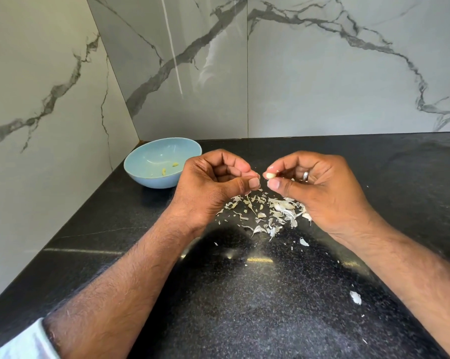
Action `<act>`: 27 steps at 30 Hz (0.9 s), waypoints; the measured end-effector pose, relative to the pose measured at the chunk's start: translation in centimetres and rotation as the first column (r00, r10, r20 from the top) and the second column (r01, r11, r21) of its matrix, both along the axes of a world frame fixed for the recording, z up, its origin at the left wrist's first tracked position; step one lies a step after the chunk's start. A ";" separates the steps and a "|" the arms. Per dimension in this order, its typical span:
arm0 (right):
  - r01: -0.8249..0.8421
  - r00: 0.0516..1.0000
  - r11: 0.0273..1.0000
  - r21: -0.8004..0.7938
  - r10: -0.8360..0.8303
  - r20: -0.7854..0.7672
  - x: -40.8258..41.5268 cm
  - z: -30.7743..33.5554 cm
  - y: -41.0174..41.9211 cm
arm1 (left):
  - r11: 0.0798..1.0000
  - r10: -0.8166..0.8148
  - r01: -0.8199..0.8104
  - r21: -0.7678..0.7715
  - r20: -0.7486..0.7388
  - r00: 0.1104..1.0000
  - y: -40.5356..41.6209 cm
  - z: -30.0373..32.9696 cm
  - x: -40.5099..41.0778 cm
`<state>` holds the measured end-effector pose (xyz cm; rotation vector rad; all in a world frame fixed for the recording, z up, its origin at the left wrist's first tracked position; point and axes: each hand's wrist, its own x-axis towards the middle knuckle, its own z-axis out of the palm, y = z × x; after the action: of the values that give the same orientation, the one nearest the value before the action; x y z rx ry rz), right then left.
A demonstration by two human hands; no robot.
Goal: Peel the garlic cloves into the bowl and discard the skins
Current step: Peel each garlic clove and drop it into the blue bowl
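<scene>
Single head view; looks forward-down, close over countertop [244, 307]; faces wall corner.

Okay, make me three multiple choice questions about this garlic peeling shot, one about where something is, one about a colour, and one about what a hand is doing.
1. Where is the bowl?
A. far left corner of the counter
B. right of both hands
C. under the hands

2. What colour is the bowl?
A. red
B. light blue
C. black

3. What does the right hand hold?
A. a knife
B. nothing
C. a garlic clove

Answers:
A, it sits by the marble wall, left of the left hand.
B, its whole surface is pale blue.
C, thumb and fingers pinch the pale clove above the skins.
</scene>
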<state>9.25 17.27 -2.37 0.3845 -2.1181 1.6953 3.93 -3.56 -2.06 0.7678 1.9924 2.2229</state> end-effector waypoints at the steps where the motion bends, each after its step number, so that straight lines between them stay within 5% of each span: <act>1: -0.020 1.000 0.999 -0.042 0.020 0.007 0.1 0.1 -0.1 | 1.000 0.020 -0.020 -0.014 0.000 1.000 -0.1 0.0 -0.1; 8: -0.062 0.997 0.992 -0.109 0.067 0.040 0.3 0.2 0.0 | 0.979 0.137 -0.133 -0.152 0.018 0.990 -0.5 -0.2 -0.9; 15: -0.009 0.980 0.992 0.123 -0.015 0.197 -0.5 -0.5 0.1 | 0.972 0.173 -0.167 -0.164 0.023 0.985 -1.0 0.5 -1.3; 19: 0.071 0.985 0.957 0.281 -0.112 0.133 -0.6 -0.6 0.4 | 0.967 0.220 -0.218 -0.133 -0.001 0.976 -2.0 1.7 -1.9; 27: 0.013 0.977 0.982 0.187 -0.052 0.208 -1.0 1.6 -2.5 | 0.863 0.444 -0.464 -0.201 -0.139 0.885 -8.0 3.6 -4.7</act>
<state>8.27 14.79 -0.76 0.2276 -2.4323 1.5869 -0.80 -11.58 1.58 0.4028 2.6490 2.1323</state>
